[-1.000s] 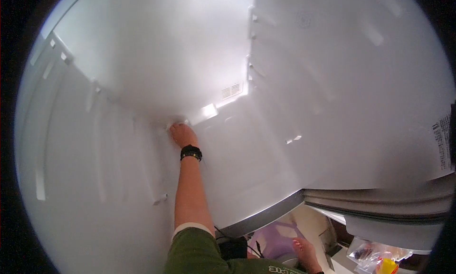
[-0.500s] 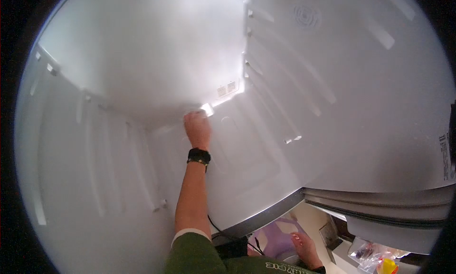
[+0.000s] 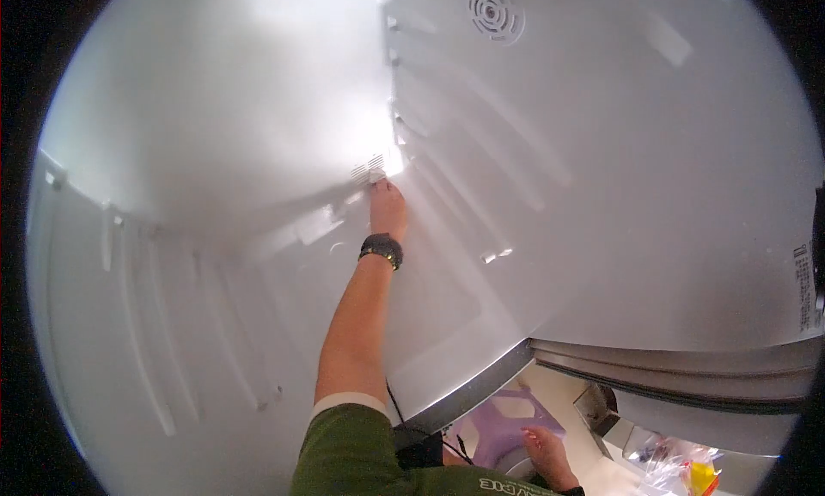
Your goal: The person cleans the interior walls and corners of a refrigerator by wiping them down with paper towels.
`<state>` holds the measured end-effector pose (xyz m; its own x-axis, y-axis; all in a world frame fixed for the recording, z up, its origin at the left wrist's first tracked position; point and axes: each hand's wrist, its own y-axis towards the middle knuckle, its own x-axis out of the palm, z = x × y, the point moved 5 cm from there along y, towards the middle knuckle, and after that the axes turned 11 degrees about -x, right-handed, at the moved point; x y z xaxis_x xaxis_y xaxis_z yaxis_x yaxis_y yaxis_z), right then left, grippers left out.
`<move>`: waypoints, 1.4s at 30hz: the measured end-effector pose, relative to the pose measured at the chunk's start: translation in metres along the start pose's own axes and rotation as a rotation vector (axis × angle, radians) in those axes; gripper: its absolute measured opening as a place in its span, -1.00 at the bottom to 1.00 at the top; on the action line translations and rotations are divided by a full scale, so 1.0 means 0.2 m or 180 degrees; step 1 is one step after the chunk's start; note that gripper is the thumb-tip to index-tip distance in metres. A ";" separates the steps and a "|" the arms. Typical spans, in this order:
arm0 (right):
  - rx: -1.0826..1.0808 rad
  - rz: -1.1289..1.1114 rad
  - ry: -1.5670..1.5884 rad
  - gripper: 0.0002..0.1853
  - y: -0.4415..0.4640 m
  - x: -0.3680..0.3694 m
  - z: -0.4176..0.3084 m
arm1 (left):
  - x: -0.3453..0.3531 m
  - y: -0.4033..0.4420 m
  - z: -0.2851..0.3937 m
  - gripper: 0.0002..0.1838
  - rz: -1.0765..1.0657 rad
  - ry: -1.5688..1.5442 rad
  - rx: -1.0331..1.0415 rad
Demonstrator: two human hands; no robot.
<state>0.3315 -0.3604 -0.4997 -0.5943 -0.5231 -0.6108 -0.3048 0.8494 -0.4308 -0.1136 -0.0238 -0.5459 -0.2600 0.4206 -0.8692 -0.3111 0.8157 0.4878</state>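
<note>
My left hand (image 3: pixel 389 205), with a dark watch (image 3: pixel 381 250) on its wrist, reaches deep into the white refrigerator interior (image 3: pixel 550 264). Its fingers are closed at the back corner, against the slotted vent (image 3: pixel 368 167). A small white bit shows at the fingertips; I cannot make out what it is. Down at the lower right, outside the cabinet, my right hand (image 3: pixel 550 458) hangs with loosely bent fingers and nothing visible in it. Behind it stands a purple plastic stool (image 3: pixel 497 427).
Moulded shelf ribs (image 3: pixel 142 324) run along the side walls. A round vent (image 3: pixel 496 13) sits at the upper right. The grey front edge (image 3: pixel 473 393) borders the cabinet beside a door gasket (image 3: pixel 670 388). Clear plastic bags (image 3: pixel 666 466) lie at the lower right.
My left hand has moved right and up along the back seam to the slotted vent. The view has shifted so the interior sits further left. My right hand stays low.
</note>
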 end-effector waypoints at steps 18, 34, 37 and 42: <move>-0.0231 0.0140 -0.0310 -0.79 -0.06 0.01 0.04 | -0.01 0.02 -0.14 -0.83 -0.0418 -0.1072 -0.0218; -0.0501 0.0014 -0.0436 -0.77 -0.05 -0.03 -0.01 | -0.81 0.33 0.10 -0.64 0.0781 -0.4089 -0.1251; -0.0341 0.0112 -0.0137 -0.78 -0.05 -0.04 -0.03 | -0.89 0.11 0.24 -0.57 0.0787 -0.4164 -0.1004; -0.0549 0.0129 -0.0260 -0.78 -0.05 -0.07 -0.08 | -1.09 -0.33 0.50 -0.46 0.0476 -0.4474 -0.0855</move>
<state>0.3304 -0.3605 -0.4757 -0.5484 -0.4861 -0.6804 -0.4090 0.8656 -0.2888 0.0550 -0.1292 -0.3970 0.7464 0.6593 -0.0905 -0.5630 0.6980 0.4426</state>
